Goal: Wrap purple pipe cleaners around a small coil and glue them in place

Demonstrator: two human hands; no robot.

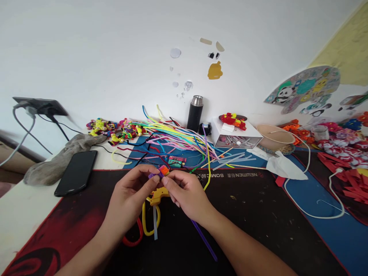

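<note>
My left hand (130, 195) and my right hand (185, 193) meet over the dark desk mat (258, 214), fingers pinched together. Between the fingertips sits a small purple and orange pipe-cleaner piece (161, 171). A purple pipe cleaner (204, 239) trails from under my right hand toward me. Below the hands lie a yellow glue gun (158, 195), yellow-handled scissors (149, 224) and a red loop (135, 237).
A heap of coloured pipe cleaners (178, 140) lies behind the hands. A black phone (77, 172) and grey cloth (57, 161) lie left. A black flask (195, 113), white box (235, 136), bowl (273, 138), white cable (313, 214) and red craft pieces (345, 168) are on the right.
</note>
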